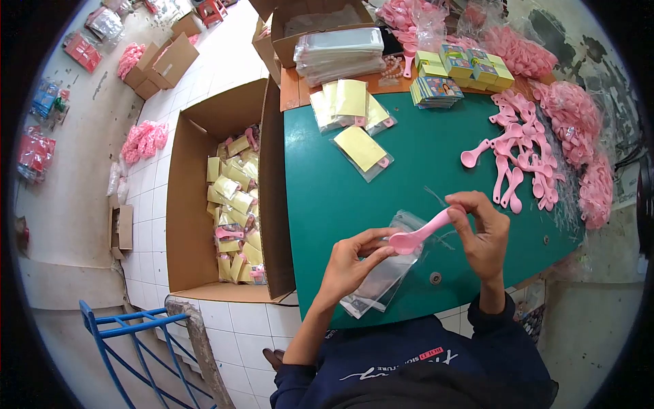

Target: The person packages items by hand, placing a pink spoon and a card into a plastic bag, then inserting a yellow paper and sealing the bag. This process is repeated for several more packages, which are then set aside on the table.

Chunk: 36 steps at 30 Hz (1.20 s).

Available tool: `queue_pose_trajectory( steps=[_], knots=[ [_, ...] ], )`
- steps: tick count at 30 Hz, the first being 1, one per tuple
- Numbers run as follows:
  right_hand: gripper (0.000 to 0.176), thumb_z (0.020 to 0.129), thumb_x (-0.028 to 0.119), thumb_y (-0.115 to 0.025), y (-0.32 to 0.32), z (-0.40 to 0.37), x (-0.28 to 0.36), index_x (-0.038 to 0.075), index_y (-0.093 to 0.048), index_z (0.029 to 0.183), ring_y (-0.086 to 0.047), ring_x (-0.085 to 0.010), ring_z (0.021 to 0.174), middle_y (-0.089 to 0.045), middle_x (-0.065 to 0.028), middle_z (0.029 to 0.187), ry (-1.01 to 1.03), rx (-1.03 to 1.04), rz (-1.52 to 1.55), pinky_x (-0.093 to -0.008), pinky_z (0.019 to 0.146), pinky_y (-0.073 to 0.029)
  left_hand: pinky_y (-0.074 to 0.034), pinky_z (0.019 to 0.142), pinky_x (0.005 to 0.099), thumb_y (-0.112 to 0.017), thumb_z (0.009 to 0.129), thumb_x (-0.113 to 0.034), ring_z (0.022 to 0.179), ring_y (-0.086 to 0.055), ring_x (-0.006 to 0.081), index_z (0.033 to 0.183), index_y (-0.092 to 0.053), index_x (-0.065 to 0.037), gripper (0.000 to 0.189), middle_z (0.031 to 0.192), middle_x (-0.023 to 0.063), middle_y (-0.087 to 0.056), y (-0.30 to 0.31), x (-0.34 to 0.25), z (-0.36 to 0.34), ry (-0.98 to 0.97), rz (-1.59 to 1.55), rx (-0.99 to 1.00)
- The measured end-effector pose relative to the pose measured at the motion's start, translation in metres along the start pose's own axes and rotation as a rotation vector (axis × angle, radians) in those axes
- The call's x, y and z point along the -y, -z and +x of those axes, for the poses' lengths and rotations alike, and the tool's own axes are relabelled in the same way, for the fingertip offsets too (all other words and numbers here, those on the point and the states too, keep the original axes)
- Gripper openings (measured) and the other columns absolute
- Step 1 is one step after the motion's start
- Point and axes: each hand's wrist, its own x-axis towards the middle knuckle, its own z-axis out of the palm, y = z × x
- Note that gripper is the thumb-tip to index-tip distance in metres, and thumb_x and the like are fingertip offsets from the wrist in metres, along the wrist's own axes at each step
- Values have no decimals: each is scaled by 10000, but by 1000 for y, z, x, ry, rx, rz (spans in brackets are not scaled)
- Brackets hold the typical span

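1. Spanning both hands right now: one pink spoon (pixel 430 228), held above the green table (pixel 422 163), bowl toward the left, handle slanting up to the right.
2. From my remote seat, I judge the step in hand to be handling this single spoon over the clear plastic bags (pixel 381 286); whether it touches them, I can't tell.
3. Left hand (pixel 351 262): I read a light pinch, thumb and forefinger at the bowl's rim, back of the hand up, forearm rising from the lower edge of my view.
4. Right hand (pixel 485 235): grasping the handle's end between thumb and fingertips, fingers curled, wrist above the table's near side. Thin clear strands (pixel 436 195) show beside it; held or loose, I can't say.
5. My call on the next move: it wants one hand bearing the spoon fully before the other lets go, with gentle pressure on that smooth handle.
6. Off to the right, I've got the loose spoons (pixel 521 153) in a heap; yellow-card packets (pixel 361 150) lie beyond the left hand.
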Motion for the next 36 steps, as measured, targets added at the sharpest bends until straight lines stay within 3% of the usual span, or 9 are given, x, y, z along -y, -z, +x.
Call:
queue_pose_trajectory(
  steps=[7, 10, 16, 19, 22, 25, 28, 33, 36],
  knots=[
    [219, 788, 47, -690, -7, 18, 3, -18, -524, 916, -608, -103, 651, -616, -90, 716, -30, 244, 34, -231, 592, -476, -476, 853, 284, -565, 912, -165, 982, -591, 150, 1139, -568, 25, 297, 1078, 113, -630, -1, -14, 14, -103, -268, 78],
    [196, 765, 25, -701, -10, 26, 2, -9, -562, 899, -607, -108, 659, -617, -89, 734, -29, 175, 108, -232, 597, -477, -467, 849, 266, -523, 937, -163, 951, -595, 143, 1162, -566, 10, 287, 1046, 105, -633, 7, -11, 20, -182, -183, 117],
    [158, 841, 164, -618, -14, 98, -35, 13, -637, 799, -618, -209, 682, -634, -95, 797, 445, 525, 262, -319, 648, -484, -487, 789, 257, -454, 965, -167, 884, -611, 133, 1034, -631, 50, 289, 964, 88, -665, 23, -12, 19, -196, -109, 82],
    [403, 899, 366, -486, 6, 185, -129, -4, -643, 875, -630, -266, 797, -647, -153, 858, -24, 76, -386, -366, 732, -473, -509, 766, 299, -478, 953, -192, 873, -632, 183, 968, -647, 55, 300, 963, 137, -669, 27, -11, 14, -360, -150, 87],
    [448, 872, 423, -510, 28, 243, -275, 5, -656, 938, -586, -375, 961, -603, -203, 1081, -323, -90, -880, -443, 780, -470, -534, 757, 367, -490, 947, -251, 879, -659, 285, 902, -653, 68, 361, 937, 216, -663, 31, -7, 10, -475, -135, 117],
    [397, 870, 381, -522, 3, 228, -239, 18, -663, 945, -571, -388, 945, -578, -223, 1073, -481, -121, -902, -467, 796, -462, -530, 765, 358, -467, 960, -257, 875, -659, 273, 915, -644, 59, 365, 925, 207, -668, 38, 2, 6, -451, -142, 123],
    [313, 855, 307, -559, -1, 218, -239, 20, -665, 922, -576, -359, 891, -578, -215, 954, -43, -271, -1181, -470, 780, -463, -488, 740, 246, -466, 966, -215, 807, -604, 113, 1020, -637, 23, 298, 949, 108, -667, 34, -5, 3, -382, -226, 61],
    [174, 821, 161, -612, -1, 210, -198, 17, -648, 911, -589, -297, 801, -574, -149, 885, 173, -304, -766, -410, 707, -491, -462, 736, 217, -439, 977, -200, 825, -568, 82, 1053, -632, 7, 294, 947, 58, -655, 32, -8, 6, -193, -157, -43],
    [194, 834, 118, -608, 3, 190, -155, 6, -591, 992, -600, -204, 750, -591, -105, 892, -89, 24, -102, -322, 610, -502, -454, 724, 210, -443, 975, -204, 821, -562, 73, 1054, -634, 6, 295, 932, 40, -654, 27, -13, 9, -125, -137, -53]
  ],
)
